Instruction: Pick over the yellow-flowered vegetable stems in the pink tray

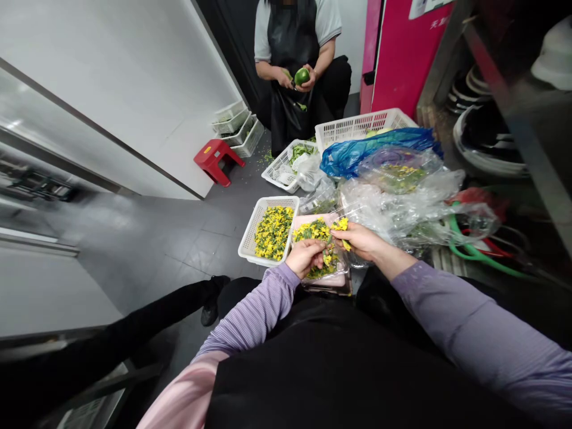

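Note:
My right hand (pixel 360 239) is closed around a few yellow flowers (pixel 340 224) with green stems; their blossoms stick out past the fingertips. Close beside it, my left hand (pixel 307 257) is closed in a pinch, and what lies between its fingers is too small to make out. Beneath both hands, a clear plastic tray (pixel 333 275) of yellow flowers with green stems rests on a pale pink surface (pixel 344 281). To the left stands a white plastic basket (pixel 246 245) heaped with more flowers (pixel 273 233).
Across from me a person (pixel 295 53) holds a green round vegetable (pixel 301 76). Clear plastic bags (pixel 375 205) and a blue bag (pixel 379 149) lie at right by a large white crate (pixel 339 132). A red stool (pixel 217 156) and stacked baskets (pixel 250 142) stand further left.

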`<state>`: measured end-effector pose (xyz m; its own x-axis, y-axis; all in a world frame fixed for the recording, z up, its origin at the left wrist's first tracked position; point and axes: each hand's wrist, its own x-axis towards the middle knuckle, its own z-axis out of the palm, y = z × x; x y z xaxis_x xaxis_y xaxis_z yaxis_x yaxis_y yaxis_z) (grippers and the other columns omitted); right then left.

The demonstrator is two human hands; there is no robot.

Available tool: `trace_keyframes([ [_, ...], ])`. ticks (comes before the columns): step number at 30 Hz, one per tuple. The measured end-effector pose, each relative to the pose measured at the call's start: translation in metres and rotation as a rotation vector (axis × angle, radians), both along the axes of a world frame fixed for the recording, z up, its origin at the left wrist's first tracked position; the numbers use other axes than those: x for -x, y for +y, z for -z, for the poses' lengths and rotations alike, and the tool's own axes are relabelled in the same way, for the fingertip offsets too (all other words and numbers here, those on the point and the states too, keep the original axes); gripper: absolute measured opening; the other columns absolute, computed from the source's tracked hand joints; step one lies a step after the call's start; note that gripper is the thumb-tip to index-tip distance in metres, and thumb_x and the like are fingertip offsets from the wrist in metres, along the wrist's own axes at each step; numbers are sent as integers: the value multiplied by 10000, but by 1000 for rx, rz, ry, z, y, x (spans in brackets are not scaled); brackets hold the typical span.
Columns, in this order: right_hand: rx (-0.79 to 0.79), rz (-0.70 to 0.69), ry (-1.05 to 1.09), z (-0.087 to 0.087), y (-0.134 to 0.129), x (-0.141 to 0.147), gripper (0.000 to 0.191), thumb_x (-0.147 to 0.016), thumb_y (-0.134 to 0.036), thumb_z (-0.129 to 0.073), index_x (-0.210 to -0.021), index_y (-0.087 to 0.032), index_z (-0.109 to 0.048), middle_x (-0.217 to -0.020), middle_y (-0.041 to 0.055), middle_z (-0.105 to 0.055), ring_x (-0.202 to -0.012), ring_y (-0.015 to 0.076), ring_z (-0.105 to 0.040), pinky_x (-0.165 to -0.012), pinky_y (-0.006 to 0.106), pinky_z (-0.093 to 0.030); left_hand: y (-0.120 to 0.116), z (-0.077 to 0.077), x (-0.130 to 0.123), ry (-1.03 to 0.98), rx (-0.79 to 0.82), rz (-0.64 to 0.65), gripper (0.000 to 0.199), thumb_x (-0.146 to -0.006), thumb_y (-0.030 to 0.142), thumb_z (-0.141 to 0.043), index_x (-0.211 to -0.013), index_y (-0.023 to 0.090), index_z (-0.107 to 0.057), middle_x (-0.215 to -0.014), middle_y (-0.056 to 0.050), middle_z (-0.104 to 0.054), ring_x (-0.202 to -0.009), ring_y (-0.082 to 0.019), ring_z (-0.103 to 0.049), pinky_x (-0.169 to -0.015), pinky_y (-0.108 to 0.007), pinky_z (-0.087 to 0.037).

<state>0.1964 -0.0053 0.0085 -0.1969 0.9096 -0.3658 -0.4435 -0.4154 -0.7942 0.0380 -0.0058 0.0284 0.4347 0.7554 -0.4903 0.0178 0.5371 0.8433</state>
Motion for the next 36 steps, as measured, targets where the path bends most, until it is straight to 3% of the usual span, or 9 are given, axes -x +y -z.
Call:
trace_keyframes([
  [6,-6,4,-10,2,-1,4,218,-560,-242,-701,-653,-143,-531,-504,-43,-499,-417,57,-390,-398,201,-305,0,8,0,106,-52,-18,285,-574,330,-699,-689,102,-573,-469,40,-505,-351,-37,-424,-365,-170,-356],
  [10,163,84,143,-3,4,1,83,-667,-162,-599,-643,-144,-521,-524,-5,-528,-460,87,-472,-431,213,-388,2,20,2,77,-44,-86,280,-577,307,-704,-713,86,-597,-523,20,-537,-393,-39,-451,-399,-178,-397],
  [14,308,106,88,-5,6,-3,90,-742,-143,-490,-669,-134,-540,-548,38,-569,-480,116,-525,-458,241,-453,5,21,3,64,50,-220,290,-615,306,-685,-769,70,-616,-477,31,-490,-398,-28,-435,-409,-157,-388],
  [16,290,38,41,-4,3,-1,19,-714,-142,-551,-699,-132,-557,-579,42,-591,-502,122,-542,-473,247,-473,6,15,2,27,28,-242,298,-624,316,-679,-788,76,-617,-442,55,-433,-369,-15,-385,-369,-143,-325],
  [20,170,-134,97,-3,-5,6,180,-612,-133,-677,-773,-136,-598,-669,48,-629,-566,131,-572,-509,248,-487,8,4,-5,-6,-100,-256,305,-606,329,-687,-773,84,-611,-448,64,-416,-368,-11,-364,-356,-146,-286],
  [23,88,-86,76,-1,-5,6,203,-560,-120,-700,-742,-131,-611,-634,29,-624,-515,104,-539,-468,221,-454,7,2,-8,70,-143,-269,280,-584,308,-695,-714,82,-590,-516,31,-508,-392,-24,-421,-383,-162,-358],
  [27,15,-50,-12,-3,0,-1,229,-491,-118,-720,-692,-127,-610,-601,8,-611,-502,93,-514,-459,213,-425,5,-1,-4,118,-146,-201,248,-580,279,-687,-685,84,-575,-593,-8,-576,-428,-48,-485,-416,-190,-425],
  [30,-24,-148,-65,-8,1,-7,236,-468,-134,-723,-671,-115,-604,-587,2,-600,-498,86,-499,-466,216,-413,7,-5,3,124,-154,-120,245,-578,287,-682,-670,87,-576,-585,-11,-585,-411,-54,-488,-400,-192,-424],
  [36,-126,-377,-223,-12,-2,-12,148,-516,-125,-668,-635,-132,-580,-544,-33,-576,-485,87,-489,-486,229,-407,14,-4,12,218,-102,198,200,-586,259,-659,-637,80,-583,-577,-39,-608,-405,-71,-512,-420,-204,-452],
])
